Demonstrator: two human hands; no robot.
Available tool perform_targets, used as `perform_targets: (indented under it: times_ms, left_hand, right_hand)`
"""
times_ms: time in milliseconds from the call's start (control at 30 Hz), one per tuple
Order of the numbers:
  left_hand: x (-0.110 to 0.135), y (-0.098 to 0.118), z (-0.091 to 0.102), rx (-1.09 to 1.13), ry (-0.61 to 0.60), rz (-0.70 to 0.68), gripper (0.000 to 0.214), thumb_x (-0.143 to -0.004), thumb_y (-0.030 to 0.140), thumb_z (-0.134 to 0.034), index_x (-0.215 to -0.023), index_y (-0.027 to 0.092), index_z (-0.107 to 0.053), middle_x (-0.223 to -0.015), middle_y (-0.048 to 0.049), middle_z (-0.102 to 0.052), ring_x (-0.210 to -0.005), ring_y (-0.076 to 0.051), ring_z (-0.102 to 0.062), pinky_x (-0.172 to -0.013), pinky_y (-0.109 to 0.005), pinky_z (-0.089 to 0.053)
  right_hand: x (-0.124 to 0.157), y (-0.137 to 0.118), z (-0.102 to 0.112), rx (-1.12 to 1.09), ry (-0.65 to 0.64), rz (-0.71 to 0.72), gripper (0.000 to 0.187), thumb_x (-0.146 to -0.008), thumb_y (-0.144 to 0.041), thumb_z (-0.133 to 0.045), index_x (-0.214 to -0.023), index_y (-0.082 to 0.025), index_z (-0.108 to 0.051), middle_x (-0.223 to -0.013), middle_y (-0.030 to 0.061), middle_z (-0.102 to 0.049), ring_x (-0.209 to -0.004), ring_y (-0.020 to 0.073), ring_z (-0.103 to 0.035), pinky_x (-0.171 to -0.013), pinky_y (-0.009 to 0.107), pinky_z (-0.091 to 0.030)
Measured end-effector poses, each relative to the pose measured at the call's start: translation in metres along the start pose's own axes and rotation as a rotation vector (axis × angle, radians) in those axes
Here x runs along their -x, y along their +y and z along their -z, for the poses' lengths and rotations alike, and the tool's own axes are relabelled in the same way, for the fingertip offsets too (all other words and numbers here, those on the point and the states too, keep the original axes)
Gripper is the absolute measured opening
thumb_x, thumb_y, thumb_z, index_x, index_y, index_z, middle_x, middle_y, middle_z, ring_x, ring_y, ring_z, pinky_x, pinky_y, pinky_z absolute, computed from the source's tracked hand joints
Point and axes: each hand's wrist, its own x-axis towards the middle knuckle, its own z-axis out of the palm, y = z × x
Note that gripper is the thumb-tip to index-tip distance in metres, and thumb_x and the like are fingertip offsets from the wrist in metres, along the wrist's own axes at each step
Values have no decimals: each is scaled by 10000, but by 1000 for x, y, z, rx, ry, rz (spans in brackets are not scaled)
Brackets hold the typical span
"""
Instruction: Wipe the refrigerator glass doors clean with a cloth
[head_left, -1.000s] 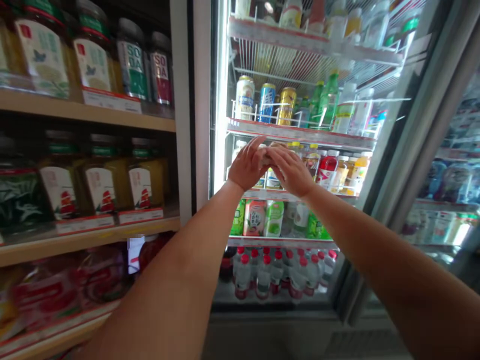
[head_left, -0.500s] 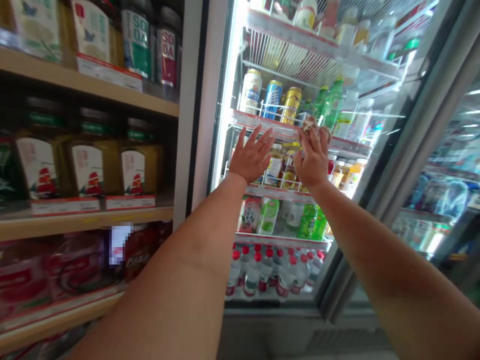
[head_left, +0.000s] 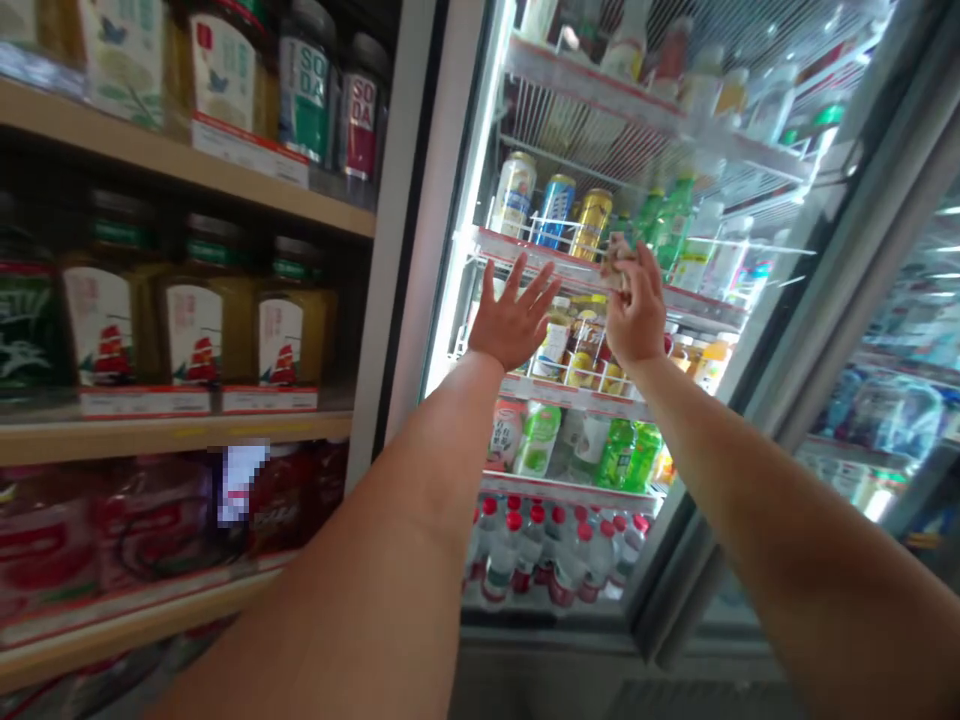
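My left hand (head_left: pixel 513 318) has its fingers spread and appears to lie flat against the glass front of a drinks fridge (head_left: pixel 517 205), below the row of cans. To its right, my right hand (head_left: pixel 637 305) is closed around a crumpled brownish-white cloth (head_left: pixel 618 262), which sits at the fingertips against the glass. Behind the glass, a blue can (head_left: pixel 556 212) and a gold can (head_left: pixel 592 224) stand on a wire-fronted shelf. Green bottles (head_left: pixel 671 220) stand just beyond the cloth. The right fingertips are partly hidden by the cloth.
Wooden shelves on the left hold amber bottles (head_left: pixel 196 320) and soda bottles (head_left: pixel 307 85). Red-capped water bottles (head_left: pixel 504 560) fill the fridge bottom. A metal door frame (head_left: pixel 757 390) runs diagonally on the right. A pixelated patch (head_left: pixel 238 485) covers part of the lower left shelf.
The right hand has turned, and the cloth now shows more on its left side. The left hand stays spread. The whole view has shifted slightly, with the shelves appearing farther right.
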Motion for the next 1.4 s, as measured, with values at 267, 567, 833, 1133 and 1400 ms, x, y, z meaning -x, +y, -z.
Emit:
perform_targets:
  times_ms: [267, 567, 833, 1133, 1400]
  left_hand:
    - [2, -1, 0, -8, 61, -36, 622, -1025, 224, -517, -1636, 194, -404, -1707, -71, -308, -1612, -402, -95, -1278, -744, 74]
    - [0, -5, -3, 24, 21, -21, 659, -1001, 204, -507, -1646, 214, -373, -1722, -46, -267, -1617, -396, -70, -1272, -765, 98]
    - [0, -7, -6, 40, 26, -22, 638, -1022, 236, -455, -1652, 216, -355, -1733, -22, -242, -1624, -358, 10, -1280, -728, 149]
    - [2, -11, -8, 31, 61, -47, 636, -1031, 252, -451, -1658, 267, -342, -1731, 30, -235, -1629, -321, 10, -1295, -678, 172]
    - [-1, -3, -1, -61, -47, 58, 655, -1028, 310, -458, -1665, 285, -307, -1734, 122, -123, -1597, -203, 195, -1277, -522, 292]
  right_hand:
    - [7, -26, -16, 43, -31, 214, 540, -947, -307, -425, -1448, -141, -537, -1560, 154, -496, -1548, 311, -348, -1303, 591, -279]
    - [-17, 17, -7, 158, 69, -94, 466, -1032, -224, -334, -1418, -233, -595, -1596, 69, -481, -1557, 302, -341, -1293, 658, -225]
    - [13, 3, 10, 142, -243, 216, 513, -1010, -357, -422, -1501, -250, -526, -1656, 18, -411, -1601, 267, -263, -1336, 552, -214]
    - [23, 22, -10, 254, 217, -362, 566, -1013, -225, -243, -1479, -130, -550, -1594, 138, -431, -1565, 323, -313, -1296, 598, -268]
    - [34, 1, 0, 94, -19, 33, 509, -1013, -354, -370, -1453, -216, -587, -1594, 81, -494, -1548, 329, -358, -1275, 603, -300]
